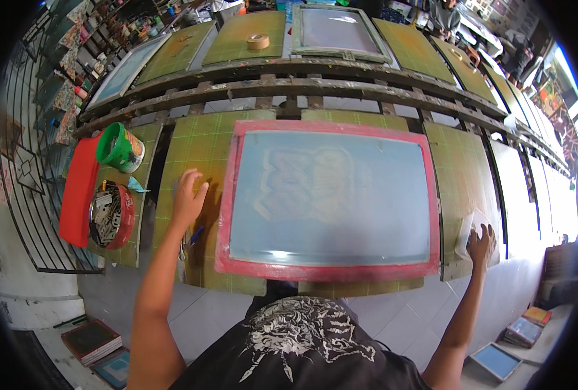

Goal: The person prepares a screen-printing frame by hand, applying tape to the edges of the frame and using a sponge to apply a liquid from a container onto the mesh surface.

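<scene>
In front of me lies a screen-printing frame (434,195) with a red border and blue-grey mesh. Faint block lettering shows in the mesh. To its left, my left hand (189,198) is over a green gridded board (172,156), fingers apart and holding nothing. A small dark blue tool (196,234), perhaps a pen or cutter, lies below that hand, partly in shadow. At the right, my right hand (482,244) reaches over another board with its fingers spread. It is at a whitish, translucent flat item (463,235), partly covered by the hand; I cannot make out its kind.
At the left stand a green tub (111,148), a round red tin (128,218) of metal pieces and a red sheet (79,188). Dark rails (289,88) run behind the boards. Beyond them are a tape roll (257,41) and another framed screen (337,29). A person (443,16) is at the back right.
</scene>
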### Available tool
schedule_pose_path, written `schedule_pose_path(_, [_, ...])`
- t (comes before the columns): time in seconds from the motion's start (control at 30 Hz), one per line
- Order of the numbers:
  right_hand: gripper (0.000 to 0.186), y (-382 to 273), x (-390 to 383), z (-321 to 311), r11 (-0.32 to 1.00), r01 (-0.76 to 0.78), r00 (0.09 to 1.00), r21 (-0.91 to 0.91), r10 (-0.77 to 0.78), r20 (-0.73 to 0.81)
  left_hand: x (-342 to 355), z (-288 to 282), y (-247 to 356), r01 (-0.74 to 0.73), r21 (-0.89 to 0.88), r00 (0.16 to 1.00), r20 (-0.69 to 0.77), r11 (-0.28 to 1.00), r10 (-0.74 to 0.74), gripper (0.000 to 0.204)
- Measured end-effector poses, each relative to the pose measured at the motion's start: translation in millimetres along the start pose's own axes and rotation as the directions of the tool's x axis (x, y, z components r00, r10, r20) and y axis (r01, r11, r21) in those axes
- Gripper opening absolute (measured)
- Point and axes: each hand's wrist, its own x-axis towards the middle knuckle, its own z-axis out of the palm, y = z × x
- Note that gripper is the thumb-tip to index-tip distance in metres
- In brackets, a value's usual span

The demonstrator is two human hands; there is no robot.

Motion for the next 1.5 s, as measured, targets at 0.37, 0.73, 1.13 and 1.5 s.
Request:
schedule_pose_path(0.37, [0.040, -329, -60, -87, 0.763, 0.458, 0.877, 0.456, -0.471, -0.093, 34, -26, -195, 0.057, 0.084, 0.998, 0.021, 0.995, -0.059, 0.034])
schedule_pose_path(0.73, [0.046, -743, 83, -39, 0.460, 0.713, 0.622, 0.529, -0.764, -0.174, -6, -9, -210, 0.140, -0.199, 0.987, -0.056, 0.970, -0.154, 0.061])
schedule_pose_path(1.13, [0.082, -1033, 323, 100, 0.660, 0.680, 0.719, 0.319, -0.685, -0.115, 9, -15, -197, 0.319, -0.063, 0.943, 0.123, 0.946, -0.310, 0.080])
schedule_pose_path(1.5, [0.052, -1051, 336, 136, 0.584, 0.751, 0.659, 0.308, -0.635, -0.403, 10, -16, -194, 0.358, -0.029, 0.926, 0.139, 0.933, -0.351, 0.083])
